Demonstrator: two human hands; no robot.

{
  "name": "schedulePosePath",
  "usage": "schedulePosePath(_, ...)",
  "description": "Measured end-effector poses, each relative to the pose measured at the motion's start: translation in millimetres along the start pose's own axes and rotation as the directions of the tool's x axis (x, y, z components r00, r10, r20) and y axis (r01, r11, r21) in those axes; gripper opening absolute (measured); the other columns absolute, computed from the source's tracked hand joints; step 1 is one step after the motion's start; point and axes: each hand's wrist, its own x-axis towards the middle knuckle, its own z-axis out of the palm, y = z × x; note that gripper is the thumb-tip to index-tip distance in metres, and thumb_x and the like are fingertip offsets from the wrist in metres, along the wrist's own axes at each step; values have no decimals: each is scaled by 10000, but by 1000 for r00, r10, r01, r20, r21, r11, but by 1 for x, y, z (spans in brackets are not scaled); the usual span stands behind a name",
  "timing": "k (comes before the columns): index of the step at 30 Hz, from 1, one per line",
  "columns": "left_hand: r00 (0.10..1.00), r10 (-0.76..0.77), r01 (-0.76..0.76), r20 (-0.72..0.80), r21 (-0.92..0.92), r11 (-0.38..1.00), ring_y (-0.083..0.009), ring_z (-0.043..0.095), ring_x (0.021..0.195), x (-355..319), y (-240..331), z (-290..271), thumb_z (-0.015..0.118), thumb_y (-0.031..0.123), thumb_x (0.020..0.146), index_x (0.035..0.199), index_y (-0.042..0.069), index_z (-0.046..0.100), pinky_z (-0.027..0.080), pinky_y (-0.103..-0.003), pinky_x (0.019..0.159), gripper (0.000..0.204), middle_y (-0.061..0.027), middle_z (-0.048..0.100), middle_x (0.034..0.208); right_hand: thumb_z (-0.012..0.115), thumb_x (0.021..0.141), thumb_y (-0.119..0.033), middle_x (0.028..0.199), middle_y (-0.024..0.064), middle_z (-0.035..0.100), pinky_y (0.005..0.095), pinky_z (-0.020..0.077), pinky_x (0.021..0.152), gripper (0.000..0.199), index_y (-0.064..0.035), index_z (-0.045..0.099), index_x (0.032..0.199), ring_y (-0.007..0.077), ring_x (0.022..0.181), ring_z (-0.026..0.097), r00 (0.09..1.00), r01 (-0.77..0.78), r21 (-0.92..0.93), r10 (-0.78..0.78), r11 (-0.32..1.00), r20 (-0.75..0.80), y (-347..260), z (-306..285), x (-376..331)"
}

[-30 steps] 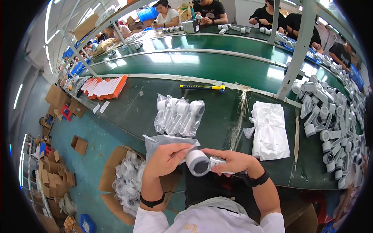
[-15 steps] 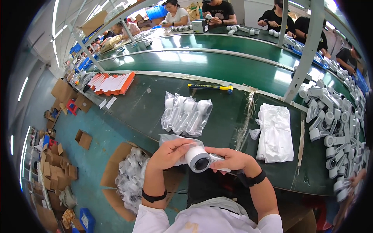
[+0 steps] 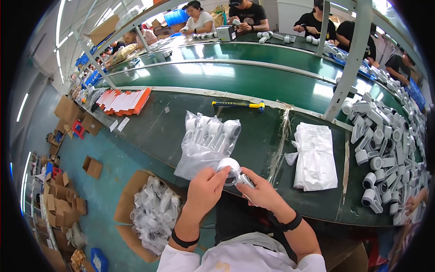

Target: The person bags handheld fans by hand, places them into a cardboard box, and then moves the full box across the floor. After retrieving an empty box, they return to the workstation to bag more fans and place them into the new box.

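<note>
My left hand point(image 3: 206, 188) and my right hand point(image 3: 260, 192) together hold a small white device point(image 3: 231, 168) with a round head, wrapped in a clear plastic bag. They are just above the near edge of the dark green table point(image 3: 167, 127). Directly beyond my hands lies a row of bagged white devices point(image 3: 210, 136). A black band sits on each wrist.
A stack of empty clear bags point(image 3: 316, 156) lies to the right, and several unbagged white devices point(image 3: 385, 140) are heaped at the far right. A yellow-handled tool point(image 3: 239, 104) lies further back. A cardboard box of bagged devices point(image 3: 152, 213) stands on the floor at my left. People work across the green conveyor point(image 3: 226, 79).
My hands and the bagged device have moved forward toward the row of bagged devices, and the view has tilted a little.
</note>
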Motion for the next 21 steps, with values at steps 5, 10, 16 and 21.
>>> schedulePosePath(5, 991, 97, -95, -92, 30, 995, -247, 583, 649, -7, 3, 16, 710, 11, 790, 1027, 66, 705, 474, -341, 559, 243, -80, 583, 769, 618, 932, -218, 824, 56, 611, 249, 479, 484, 602, -155, 358, 1472, 115, 563, 559, 998, -22, 254, 8, 967, 54, -1, 3, 0)
schedulePosePath(10, 974, 190, -192, -126, -4, 981, -251, 618, 695, -6, 16, 32, 699, -7, 767, 1003, 44, 698, 502, -336, 575, 242, -74, 614, 806, 585, 938, -168, 807, 68, 618, 261, 468, 462, 676, -146, 237, 1517, 125, 552, 570, 1000, 31, 295, -30, 955, -9, 12, 8, 7)
schedulePosePath(16, 943, 333, -327, 20, -129, 936, -236, 601, 672, -6, 23, 35, 673, -53, 688, 952, 55, 687, 494, -327, 562, 286, -54, 606, 802, 544, 932, -52, 1026, 126, 602, 293, 495, 474, 813, -168, 26, 1548, 161, 573, 594, 959, 279, 337, -243, 899, -146, 29, 6, 10)
schedulePosePath(21, 991, 137, -133, -9, -297, 946, -225, 590, 658, -22, 15, 48, 652, -120, 680, 949, 53, 679, 486, -303, 566, 322, -70, 603, 816, 539, 942, -32, 1103, 126, 576, 314, 509, 489, 817, -191, 14, 1547, 196, 630, 622, 984, 172, 493, -129, 853, -122, 28, -7, 9)
